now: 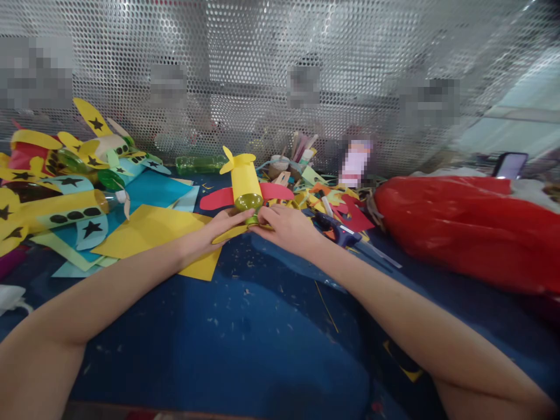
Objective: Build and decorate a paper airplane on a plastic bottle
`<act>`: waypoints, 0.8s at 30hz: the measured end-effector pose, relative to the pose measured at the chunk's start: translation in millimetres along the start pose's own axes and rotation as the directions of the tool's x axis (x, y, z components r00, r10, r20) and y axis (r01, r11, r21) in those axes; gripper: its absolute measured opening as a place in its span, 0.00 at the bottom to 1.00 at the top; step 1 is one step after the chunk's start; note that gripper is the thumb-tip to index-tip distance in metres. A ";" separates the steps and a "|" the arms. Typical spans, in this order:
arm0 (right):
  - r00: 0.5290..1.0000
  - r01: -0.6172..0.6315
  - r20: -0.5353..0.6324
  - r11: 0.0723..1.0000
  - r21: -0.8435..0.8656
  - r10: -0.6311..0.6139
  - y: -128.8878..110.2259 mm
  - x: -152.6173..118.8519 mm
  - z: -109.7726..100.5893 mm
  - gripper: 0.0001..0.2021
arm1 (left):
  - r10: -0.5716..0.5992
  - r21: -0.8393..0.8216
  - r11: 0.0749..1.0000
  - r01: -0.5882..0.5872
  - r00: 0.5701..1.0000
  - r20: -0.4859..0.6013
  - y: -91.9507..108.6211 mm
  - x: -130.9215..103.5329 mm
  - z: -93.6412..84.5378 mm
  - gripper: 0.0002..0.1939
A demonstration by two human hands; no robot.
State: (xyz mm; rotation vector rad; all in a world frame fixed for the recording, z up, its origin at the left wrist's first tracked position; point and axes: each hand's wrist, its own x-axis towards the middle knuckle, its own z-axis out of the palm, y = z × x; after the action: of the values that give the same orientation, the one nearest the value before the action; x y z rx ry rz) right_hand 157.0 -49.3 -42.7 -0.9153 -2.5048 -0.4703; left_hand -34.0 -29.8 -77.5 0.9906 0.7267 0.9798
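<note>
One head-worn camera looks forward and down across a blue table point(227, 356) toward a mesh screen point(245, 41).

We see a person's left hand point(223, 227) and right hand point(291, 228), both uncovered, with slender fingers. Our view takes in the left forearm point(126, 286) and right forearm point(376, 291), bare too, narrow at the wrist and broadening toward the elbow, where a skin fold shows on each.

A red bag point(464, 230) lies at right, a phone point(513, 165) beyond it; a perforated metal screen point(262, 35) spans the far side.
</note>
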 end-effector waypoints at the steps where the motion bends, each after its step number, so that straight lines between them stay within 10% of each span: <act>1: 1.000 -0.005 -0.006 1.000 -0.003 0.005 -0.2 -0.3 0.7 0.15 | 0.002 0.010 1.000 -0.002 1.000 0.003 1.0 -0.8 2.0 0.19; 16: 0.986 -0.157 -0.010 0.961 0.227 0.164 2.5 -10.0 5.4 0.10 | -0.148 0.090 0.986 0.141 0.985 0.084 19.3 -5.7 8.0 0.09; 24: 0.953 -0.293 0.088 0.816 0.499 0.289 -6.3 -11.9 13.4 0.14 | -0.199 0.009 0.979 0.202 0.957 0.212 39.5 -15.8 4.9 0.21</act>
State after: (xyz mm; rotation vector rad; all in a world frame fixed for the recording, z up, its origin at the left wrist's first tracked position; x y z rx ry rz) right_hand 157.3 -54.1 -61.1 -1.0455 -2.2561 0.2896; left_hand -49.1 -37.5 -38.2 0.9730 0.6276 0.6887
